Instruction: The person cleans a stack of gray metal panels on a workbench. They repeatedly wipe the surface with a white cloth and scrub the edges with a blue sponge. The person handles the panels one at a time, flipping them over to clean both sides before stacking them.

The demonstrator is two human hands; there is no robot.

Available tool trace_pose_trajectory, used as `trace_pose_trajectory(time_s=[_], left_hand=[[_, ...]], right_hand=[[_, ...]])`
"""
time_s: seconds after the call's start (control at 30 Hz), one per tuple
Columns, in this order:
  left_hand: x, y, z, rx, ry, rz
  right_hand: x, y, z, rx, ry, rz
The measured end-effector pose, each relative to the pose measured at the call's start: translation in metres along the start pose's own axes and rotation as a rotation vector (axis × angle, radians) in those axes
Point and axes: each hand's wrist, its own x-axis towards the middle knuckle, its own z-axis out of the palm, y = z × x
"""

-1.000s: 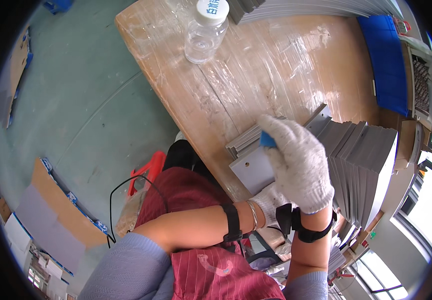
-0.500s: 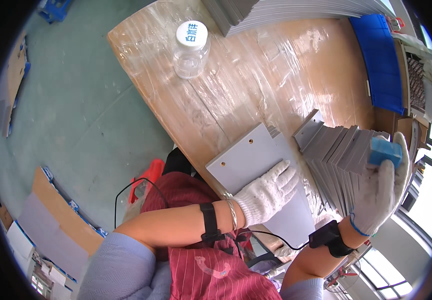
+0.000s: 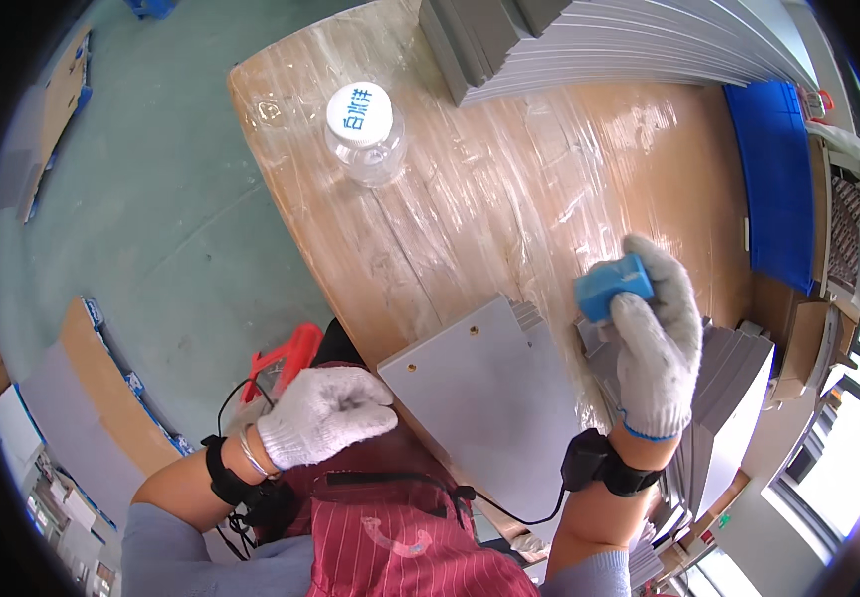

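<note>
My white-knit-gloved right hand [image 3: 661, 348] hides part of the stacked grey flat panels [image 3: 730, 376] behind it, while the frame's top crops a second grey panel stack [image 3: 599, 58] and the bottom cuts my striped dark-red fabric apron [image 3: 405, 567].

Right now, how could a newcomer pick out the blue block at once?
Start at the plastic-wrapped wooden table, then find the white-gloved right hand near the grey panels. The blue block is in that hand's grasp: small and bright blue, unlike the large, flat panels nearby.
</note>
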Motion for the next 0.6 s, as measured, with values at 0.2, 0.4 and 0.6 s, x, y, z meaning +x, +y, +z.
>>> trace_pose_trajectory(time_s=[0.2,0.4,0.6], left_hand=[[0.024,-0.003,0.058,-0.474,0.038,0.073],[0.031,-0.007,0.060,-0.449,0.056,0.071],[0.028,-0.006,0.058,-0.346,0.043,0.027]], right_hand=[[0.040,0.029,0.019,-0.022,-0.281,0.121],[0.050,0.035,0.022,-0.114,-0.363,0.184],[0.052,0.040,0.026,-0.109,-0.357,0.176]])
